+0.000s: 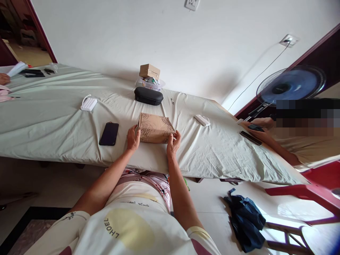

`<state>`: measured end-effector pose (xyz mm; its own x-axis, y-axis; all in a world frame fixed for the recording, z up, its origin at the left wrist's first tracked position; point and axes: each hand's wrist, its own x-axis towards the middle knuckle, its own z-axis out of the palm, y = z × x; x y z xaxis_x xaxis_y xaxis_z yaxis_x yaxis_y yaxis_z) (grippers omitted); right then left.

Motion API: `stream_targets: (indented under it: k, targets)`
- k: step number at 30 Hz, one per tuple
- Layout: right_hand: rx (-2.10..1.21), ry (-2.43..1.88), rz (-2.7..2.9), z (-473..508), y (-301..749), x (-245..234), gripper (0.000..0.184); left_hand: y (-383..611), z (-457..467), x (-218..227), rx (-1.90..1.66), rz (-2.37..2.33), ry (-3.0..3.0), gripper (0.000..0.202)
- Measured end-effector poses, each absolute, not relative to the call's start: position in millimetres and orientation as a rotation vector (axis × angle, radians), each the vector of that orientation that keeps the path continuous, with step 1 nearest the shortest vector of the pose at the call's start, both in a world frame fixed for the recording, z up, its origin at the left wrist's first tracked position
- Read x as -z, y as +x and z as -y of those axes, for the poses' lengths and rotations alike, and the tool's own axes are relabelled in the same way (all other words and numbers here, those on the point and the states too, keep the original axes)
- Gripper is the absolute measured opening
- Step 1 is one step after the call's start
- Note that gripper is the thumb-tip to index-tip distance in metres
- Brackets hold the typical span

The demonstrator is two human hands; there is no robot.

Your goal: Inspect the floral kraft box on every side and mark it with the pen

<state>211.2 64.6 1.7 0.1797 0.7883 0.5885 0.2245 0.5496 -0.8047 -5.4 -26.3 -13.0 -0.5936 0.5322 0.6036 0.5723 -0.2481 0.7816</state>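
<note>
A brown cardboard box (155, 128) with dark swirly print lies on the pale green cloth in front of me. My left hand (133, 138) grips its left end, thumb at the near corner. At the right near corner, my right hand (173, 142) has its fingers curled on the box. Left of my left hand lies a dark smartphone (109, 134). Behind the box sits a black zip case (148, 96).
White power banks (89, 103) with looped cables lie left and right. A plastic bowl (140, 83) bearing a small carton (149, 71) stands by the wall. At right, a person holds a phone (255, 128) near a fan (290, 85). Another person's hand (4, 78) shows far left.
</note>
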Motion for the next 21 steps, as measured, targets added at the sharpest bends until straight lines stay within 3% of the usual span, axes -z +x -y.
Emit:
stream_targets:
  k: [4, 7, 11, 16, 21]
  targets:
    - [-0.159, -0.987, 1.513, -57, 213, -7, 0.054, 2, 30, 11, 1.871, 1.844, -1.385, 0.074]
    - [0.006, -0.928, 1.779, -42, 204, -11, 0.049, 10, 35, 8, 1.733, 1.806, -1.500, 0.054]
    - [0.007, -0.793, 2.149, -24, 186, -14, 0.048, 24, 40, 3, 1.550, 1.702, -1.815, 0.036]
    - [-0.024, -0.828, 2.166, -23, 182, -16, 0.048, 29, 41, 1, 1.463, 1.658, -1.926, 0.041]
    - [-0.069, -1.027, 1.805, -43, 200, -12, 0.049, 25, 39, 1, 1.474, 1.648, -1.922, 0.046]
